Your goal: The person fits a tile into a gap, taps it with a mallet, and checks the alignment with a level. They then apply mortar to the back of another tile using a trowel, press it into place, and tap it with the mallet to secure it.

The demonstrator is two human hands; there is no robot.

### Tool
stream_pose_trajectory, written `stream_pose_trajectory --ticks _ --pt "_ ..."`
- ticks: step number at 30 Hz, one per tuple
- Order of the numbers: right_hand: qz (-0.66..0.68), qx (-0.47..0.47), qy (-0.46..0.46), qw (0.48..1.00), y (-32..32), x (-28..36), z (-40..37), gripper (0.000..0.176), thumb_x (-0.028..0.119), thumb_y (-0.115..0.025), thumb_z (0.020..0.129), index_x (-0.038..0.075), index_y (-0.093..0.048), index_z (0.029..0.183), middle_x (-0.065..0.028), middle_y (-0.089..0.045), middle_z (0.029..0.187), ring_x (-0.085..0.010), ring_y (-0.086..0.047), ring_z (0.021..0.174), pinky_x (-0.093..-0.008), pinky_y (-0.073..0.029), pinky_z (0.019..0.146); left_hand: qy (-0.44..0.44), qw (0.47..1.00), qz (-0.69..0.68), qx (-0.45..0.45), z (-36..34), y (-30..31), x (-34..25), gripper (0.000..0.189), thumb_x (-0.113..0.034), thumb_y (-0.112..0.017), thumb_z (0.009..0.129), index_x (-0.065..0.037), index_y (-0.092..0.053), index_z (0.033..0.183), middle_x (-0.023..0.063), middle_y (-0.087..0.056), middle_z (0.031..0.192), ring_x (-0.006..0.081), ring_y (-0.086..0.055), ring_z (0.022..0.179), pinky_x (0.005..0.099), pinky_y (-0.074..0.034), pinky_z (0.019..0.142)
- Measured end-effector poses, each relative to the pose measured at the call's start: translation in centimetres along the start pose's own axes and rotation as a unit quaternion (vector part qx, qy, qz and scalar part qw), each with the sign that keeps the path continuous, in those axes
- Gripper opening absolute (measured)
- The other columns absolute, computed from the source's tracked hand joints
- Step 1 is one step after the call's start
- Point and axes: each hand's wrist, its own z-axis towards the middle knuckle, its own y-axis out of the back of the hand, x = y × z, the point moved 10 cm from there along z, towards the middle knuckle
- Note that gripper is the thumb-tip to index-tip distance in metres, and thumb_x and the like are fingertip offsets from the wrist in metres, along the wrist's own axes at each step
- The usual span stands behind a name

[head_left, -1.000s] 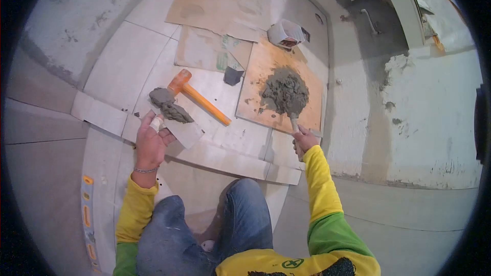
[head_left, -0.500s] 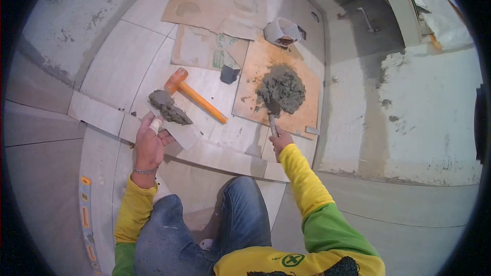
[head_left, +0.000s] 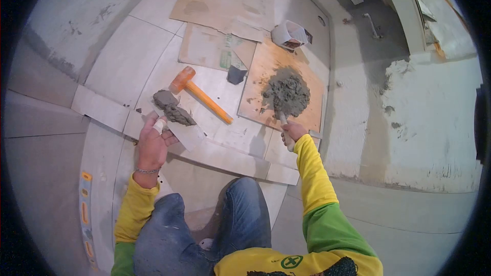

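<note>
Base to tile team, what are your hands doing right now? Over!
Left hand grips tile strip carrying mortar lump. Right hand grips trowel, tip in mortar pile. Orange mallet lies between, touching neither hand.

1. Floor [head_left: 123, 56]: large pale tiles under me, thin joints, dusty.
2. Cardboard sheets [head_left: 225, 0]: flattened and overlapping, lying on the tiles ahead of me.
3. Wall [head_left: 434, 122]: to my right, white and rough, with grey patches and splashes.
4. Bare grey strip [head_left: 353, 41]: untiled ground along the wall's foot.
5. Light: even, with soft shadows.

Between the hands, bare tile [head_left: 240, 135] is open, with the mallet [head_left: 202, 94] and a dark cup [head_left: 236, 74] blocking beyond.
</note>
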Motion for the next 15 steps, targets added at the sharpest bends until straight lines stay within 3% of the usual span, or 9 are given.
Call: stream_pose_trajectory --ticks 1,2,4,5,8,9,12,13,15 --pt "0.021 0.018 0.021 0.999 0.7 0.2 0.1 0.017 0.022 -0.055 0.090 0.009 -0.049 0.100 -0.0098 -0.054 0.071 -0.0204 -0.053 0.053 -0.0354 -0.045 0.044 -0.001 1.000 -0.002 0.001 0.3 0.3 0.3 0.033 -0.017 -0.043 0.099 -0.005 -0.043 0.129 0.0107 -0.062 0.114 0.0265 -0.068 0.091 0.0385 -0.060 0.074" --pt "0.021 0.017 0.023 0.999 2.1 -0.3 0.5 0.017 0.022 -0.055 0.090 0.009 -0.049 0.100 -0.0098 -0.054 0.071 -0.0204 -0.053 0.053 -0.0354 -0.045 0.044 -0.004 1.000 -0.004 0.005 0.5 0.4 0.5 0.033 -0.017 -0.044 0.099 -0.005 -0.043 0.129 0.0109 -0.062 0.114 0.0266 -0.068 0.091 0.0388 -0.060 0.074" --pt "0.283 0.133 -0.040 0.949 2.2 -2.7 1.0 0.018 0.026 -0.053 0.093 0.011 -0.048 0.104 -0.0085 -0.054 0.071 -0.0164 -0.052 0.054 -0.0298 -0.044 0.043 -0.003 1.000 -0.011 0.001 0.5 0.2 0.8 0.033 -0.017 -0.044 0.098 -0.005 -0.043 0.129 0.0112 -0.062 0.114 0.0267 -0.068 0.091 0.0394 -0.059 0.074" --pt "0.288 0.162 -0.002 0.944 2.4 -2.8 0.4 0.021 0.028 -0.051 0.095 0.013 -0.046 0.108 -0.0076 -0.055 0.075 -0.0140 -0.052 0.054 -0.0254 -0.043 0.043 -0.003 1.000 -0.017 -0.006 0.6 0.2 0.7 0.034 -0.017 -0.045 0.098 -0.004 -0.043 0.129 0.0115 -0.063 0.114 0.0268 -0.068 0.091 0.0399 -0.059 0.075" --pt "0.344 0.182 0.056 0.919 1.4 -3.1 -1.5 0.023 0.029 -0.052 0.095 0.014 -0.045 0.111 -0.0082 -0.055 0.079 -0.0144 -0.052 0.055 -0.0252 -0.043 0.043 -0.008 1.000 -0.001 0.004 0.5 -1.0 0.0 0.031 -0.016 -0.043 0.097 -0.003 -0.046 0.126 0.0129 -0.062 0.111 0.0249 -0.068 0.088 0.0360 -0.059 0.071" --pt "0.346 0.179 0.080 0.918 1.2 -3.4 -1.7 0.032 0.030 -0.051 0.095 0.014 -0.043 0.122 -0.0084 -0.055 0.084 -0.0143 -0.052 0.057 -0.0252 -0.043 0.045 -0.011 1.000 0.000 0.002 0.4 -1.2 -0.2 0.031 -0.016 -0.043 0.097 -0.003 -0.046 0.126 0.0129 -0.062 0.111 0.0249 -0.068 0.088 0.0360 -0.059 0.071" --pt "0.346 0.160 0.145 0.913 0.3 -2.8 -3.8 0.048 0.030 -0.052 0.095 0.015 -0.036 0.138 -0.0088 -0.055 0.087 -0.0143 -0.053 0.061 -0.0264 -0.045 0.048 -0.014 1.000 0.002 0.003 0.7 -2.0 -0.5 0.031 -0.016 -0.043 0.098 -0.002 -0.046 0.126 0.0128 -0.062 0.110 0.0250 -0.068 0.088 0.0356 -0.059 0.070" --pt "0.322 0.169 0.187 0.913 -0.1 -2.0 -4.7 0.062 0.031 -0.053 0.094 0.015 -0.026 0.147 -0.0089 -0.054 0.090 -0.0151 -0.054 0.065 -0.0276 -0.047 0.051 -0.006 1.000 -0.002 0.005 1.0 -2.2 -0.4 0.032 -0.016 -0.043 0.098 -0.002 -0.046 0.126 0.0129 -0.062 0.110 0.0254 -0.068 0.088 0.0356 -0.059 0.071" --pt "0.300 0.153 0.221 0.915 -0.9 -1.0 -6.5 0.065 0.031 -0.054 0.093 0.015 -0.024 0.148 -0.0091 -0.054 0.091 -0.0157 -0.054 0.065 -0.0280 -0.048 0.051 -0.002 1.000 -0.006 0.006 1.6 -2.7 -0.4 0.032 -0.016 -0.043 0.097 -0.002 -0.046 0.126 0.0129 -0.062 0.111 0.0257 -0.068 0.088 0.0356 -0.059 0.071"
